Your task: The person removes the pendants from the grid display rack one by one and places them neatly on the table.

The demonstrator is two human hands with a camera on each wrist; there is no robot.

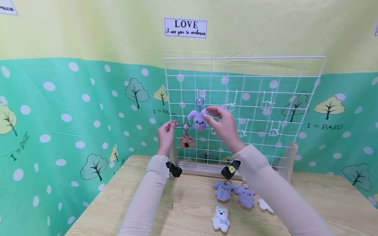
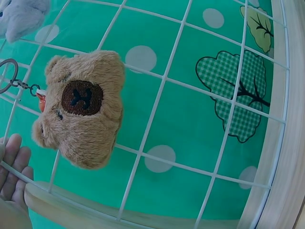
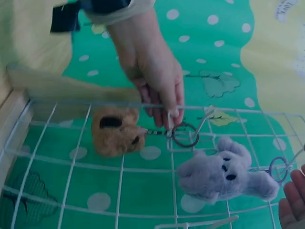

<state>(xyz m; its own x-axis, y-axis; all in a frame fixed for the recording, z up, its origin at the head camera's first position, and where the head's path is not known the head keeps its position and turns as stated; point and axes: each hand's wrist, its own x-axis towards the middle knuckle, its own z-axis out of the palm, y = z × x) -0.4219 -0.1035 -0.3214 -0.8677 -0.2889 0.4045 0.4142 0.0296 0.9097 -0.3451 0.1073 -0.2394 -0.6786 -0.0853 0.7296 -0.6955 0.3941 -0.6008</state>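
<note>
A purple plush keychain [image 1: 200,122] with floppy ears hangs by its ring from a hook on the white wire grid rack [image 1: 245,58]. My right hand [image 1: 223,127] is beside its ear in the head view. In the right wrist view, the right fingers [image 3: 291,202] are relaxed near the ring [image 3: 278,169], not closed around it. Lower left on the grid hangs a brown bear plush keychain [image 2: 93,136], its ring [image 3: 185,135] around another hook. My left hand [image 1: 166,136] pinches the grid's left edge wire, next to the bear.
More white hooks [image 1: 267,105] stick out of the grid to the right. On the wooden table [image 1: 118,196] lie two purple plush keychains [image 1: 223,191], a white bear plush [image 1: 220,220] and a white piece [image 1: 264,206] partly behind the right sleeve. Wooden feet [image 1: 287,160] support the rack.
</note>
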